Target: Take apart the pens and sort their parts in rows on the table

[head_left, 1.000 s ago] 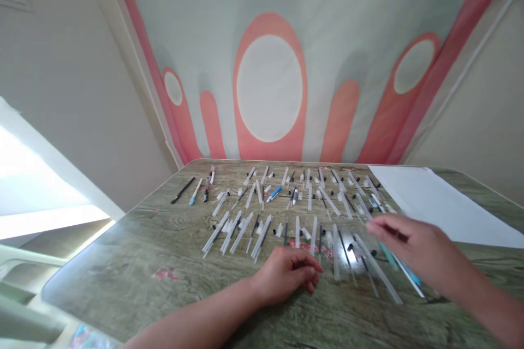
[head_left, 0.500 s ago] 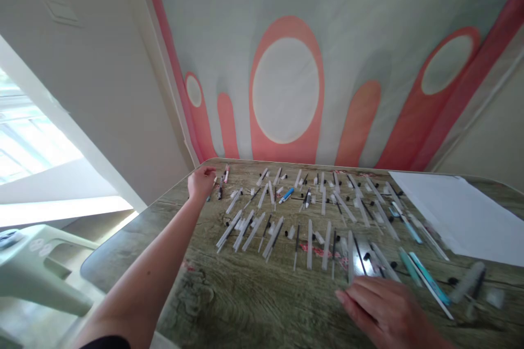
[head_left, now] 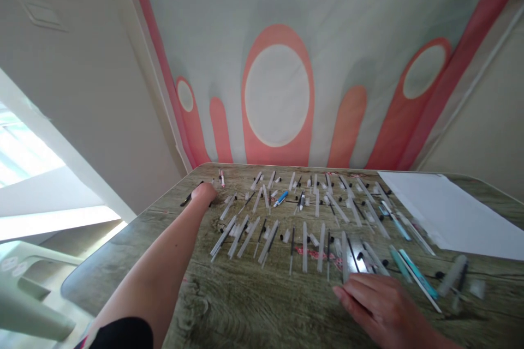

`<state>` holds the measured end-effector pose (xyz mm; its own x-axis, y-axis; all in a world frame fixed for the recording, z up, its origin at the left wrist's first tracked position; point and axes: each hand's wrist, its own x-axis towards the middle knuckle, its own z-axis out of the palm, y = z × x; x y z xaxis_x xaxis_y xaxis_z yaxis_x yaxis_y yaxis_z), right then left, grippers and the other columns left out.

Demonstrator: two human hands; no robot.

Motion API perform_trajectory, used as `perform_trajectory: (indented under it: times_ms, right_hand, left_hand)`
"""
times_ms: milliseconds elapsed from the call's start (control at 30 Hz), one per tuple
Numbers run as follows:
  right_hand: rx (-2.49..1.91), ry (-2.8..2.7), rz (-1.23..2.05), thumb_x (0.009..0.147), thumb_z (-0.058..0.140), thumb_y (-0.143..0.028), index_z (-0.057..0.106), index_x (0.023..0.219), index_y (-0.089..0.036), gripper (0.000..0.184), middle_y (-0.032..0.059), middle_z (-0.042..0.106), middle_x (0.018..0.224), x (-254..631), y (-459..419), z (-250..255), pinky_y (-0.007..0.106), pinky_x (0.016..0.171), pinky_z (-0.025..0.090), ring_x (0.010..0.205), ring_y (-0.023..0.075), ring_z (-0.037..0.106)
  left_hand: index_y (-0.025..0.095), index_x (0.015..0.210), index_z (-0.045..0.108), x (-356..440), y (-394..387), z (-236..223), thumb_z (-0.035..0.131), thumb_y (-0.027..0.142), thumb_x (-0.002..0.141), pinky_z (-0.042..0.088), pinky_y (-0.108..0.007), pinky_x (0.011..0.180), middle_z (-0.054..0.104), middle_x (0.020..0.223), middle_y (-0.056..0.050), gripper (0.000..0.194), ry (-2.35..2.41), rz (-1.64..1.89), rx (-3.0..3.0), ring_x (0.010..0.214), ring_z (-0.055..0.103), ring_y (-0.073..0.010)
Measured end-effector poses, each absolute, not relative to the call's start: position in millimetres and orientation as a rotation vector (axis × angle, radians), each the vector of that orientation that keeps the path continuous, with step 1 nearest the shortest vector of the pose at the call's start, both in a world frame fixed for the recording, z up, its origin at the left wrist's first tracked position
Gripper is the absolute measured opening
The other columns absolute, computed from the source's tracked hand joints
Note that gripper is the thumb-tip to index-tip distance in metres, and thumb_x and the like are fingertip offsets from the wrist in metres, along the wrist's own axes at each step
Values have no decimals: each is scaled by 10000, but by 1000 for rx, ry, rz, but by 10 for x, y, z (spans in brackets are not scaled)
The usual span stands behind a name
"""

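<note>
My left hand (head_left: 204, 194) reaches to the far left of the table, over a few pens. Its fingers point down and away, so what they do is hidden. A black pen (head_left: 187, 199) lies just left of this hand, and a pink and white pen (head_left: 222, 178) lies beyond it to the right. Low on the right, my right hand (head_left: 376, 305) rests on the table with its fingers curled in; nothing shows in them. Just beyond it lie a clear pen barrel (head_left: 375, 259) and a dark refill (head_left: 352, 254). Teal pen parts (head_left: 418, 272) lie to its right.
Rows of clear barrels (head_left: 305, 251), dark refills and small caps cover the table's middle, with a blue pen (head_left: 281, 199) among them. A white sheet (head_left: 454, 218) lies at the right. A pale green stool (head_left: 33, 289) stands left of the table.
My left hand moved from the near middle to the pens at the far left, then lowered. My right hand came down from above the right-hand pen parts onto the table near the front.
</note>
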<state>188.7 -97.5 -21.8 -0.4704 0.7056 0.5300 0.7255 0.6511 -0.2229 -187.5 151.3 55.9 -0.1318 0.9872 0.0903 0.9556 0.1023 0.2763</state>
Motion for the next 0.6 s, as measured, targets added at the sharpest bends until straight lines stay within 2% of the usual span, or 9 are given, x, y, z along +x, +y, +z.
perform_trajectory:
  times_ms: [100, 233, 300, 367, 433, 500, 533, 567, 600]
  right_hand:
    - [-1148, -2281, -4, 896, 459, -222, 522, 594, -196, 309, -13, 507, 532, 1904, -979, -199, 261, 529, 329, 498, 119, 493]
    - [-1199, -2076, 337, 898, 447, -265, 590, 740, -215, 219, 11, 590, 654, 1855, -978, -127, 252, 608, 419, 616, 147, 562]
    - [-1233, -1881, 585, 899, 445, -303, 604, 899, -231, 174, 36, 638, 822, 1788, -952, -32, 266, 699, 457, 767, 172, 597]
    - [-1254, -1650, 830, 900, 445, -357, 569, 1079, -252, 242, 55, 633, 1026, 1709, -907, 77, 299, 819, 457, 950, 195, 581]
    - [-1218, -1423, 1036, 906, 419, -410, 552, 1140, -258, 309, 59, 608, 1120, 1638, -861, 155, 327, 897, 434, 1026, 201, 555]
    - [-1124, -1205, 1180, 906, 392, -459, 587, 1074, -242, 337, 68, 617, 1094, 1591, -836, 171, 313, 805, 489, 923, 194, 592]
    - [-1090, -1102, 1223, 898, 390, -482, 596, 1035, -237, 349, 70, 627, 1057, 1579, -836, 157, 283, 673, 521, 802, 178, 612]
    - [-1084, -1008, 1251, 887, 396, -505, 597, 1009, -236, 357, 67, 638, 1004, 1575, -843, 132, 241, 501, 501, 638, 147, 599]
    - [-1104, -929, 1265, 873, 406, -528, 592, 997, -240, 364, 55, 645, 933, 1579, -856, 104, 202, 353, 417, 478, 107, 532]
  left_hand:
    - [103, 1061, 553, -1744, 1414, 689, 491, 335, 877, 503, -350, 737, 590, 1008, -68, 303, 2069, 536, 1845, 859, 589, -178]
    - [106, 969, 526, -1214, 935, 716, 310, 330, 931, 503, -280, 654, 637, 884, -70, 314, 1648, 709, 1788, 729, 620, -143]
    - [149, 927, 513, -839, 534, 659, 355, 382, 907, 500, -267, 641, 646, 848, -52, 282, 1375, 700, 1761, 696, 629, -136]
    - [154, 903, 502, -460, 121, 574, 442, 390, 866, 490, -293, 643, 631, 800, -55, 247, 852, 601, 1484, 662, 627, -150]
    - [154, 894, 504, -119, -211, 474, 493, 374, 837, 477, -294, 635, 618, 752, -49, 228, 586, 455, 1261, 642, 620, -152]
    - [146, 909, 510, 166, -416, 364, 535, 365, 806, 471, -290, 601, 602, 746, -50, 243, 481, 400, 1084, 623, 610, -155]
    - [146, 938, 511, 285, -474, 309, 548, 367, 795, 469, -290, 588, 590, 750, -45, 266, 474, 420, 1010, 616, 604, -153]
    - [148, 960, 509, 389, -510, 257, 557, 375, 787, 468, -295, 576, 575, 745, -36, 290, 477, 441, 944, 595, 592, -147]
    - [152, 974, 503, 476, -530, 208, 563, 387, 782, 468, -299, 565, 558, 730, -24, 310, 483, 459, 892, 568, 574, -138]
